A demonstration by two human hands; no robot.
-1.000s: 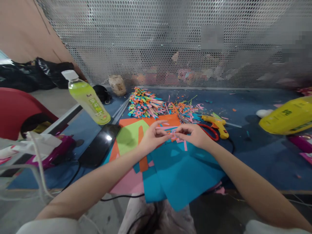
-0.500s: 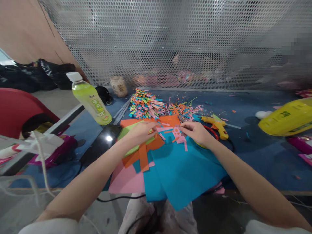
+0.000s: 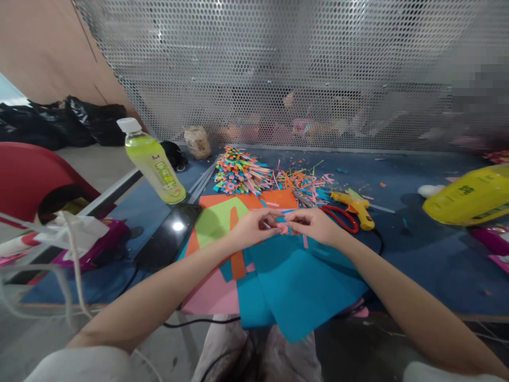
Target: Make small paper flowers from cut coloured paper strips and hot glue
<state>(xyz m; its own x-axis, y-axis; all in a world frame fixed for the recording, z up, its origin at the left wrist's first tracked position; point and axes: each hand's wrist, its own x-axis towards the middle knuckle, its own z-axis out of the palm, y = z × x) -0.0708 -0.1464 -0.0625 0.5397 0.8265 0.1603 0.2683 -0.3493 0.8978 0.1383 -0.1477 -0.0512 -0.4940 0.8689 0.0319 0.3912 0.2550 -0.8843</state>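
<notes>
My left hand (image 3: 258, 227) and my right hand (image 3: 314, 224) meet above the blue sheets (image 3: 306, 286), their fingertips pinched on a small pink paper flower (image 3: 283, 227) with a bit of orange at it. Both hands partly cover the flower. Under and left of my left hand lie a green sheet (image 3: 217, 220), an orange strip (image 3: 238, 262) and a pink sheet (image 3: 212, 294). Red-handled scissors (image 3: 344, 218) rest just beyond my right hand, beside a yellow glue gun (image 3: 356, 207).
Behind the sheets stand a pile of layered paper flowers (image 3: 238, 172) and a heap of paper scraps (image 3: 302, 180). A green drink bottle (image 3: 155, 167) and a black phone (image 3: 169, 236) are at left, a yellow bottle (image 3: 469, 195) at right. A perforated metal screen (image 3: 278, 69) rises behind.
My left hand has moved right, off the green sheet, and now meets my right hand at the flower. More of the green sheet and the scissors shows.
</notes>
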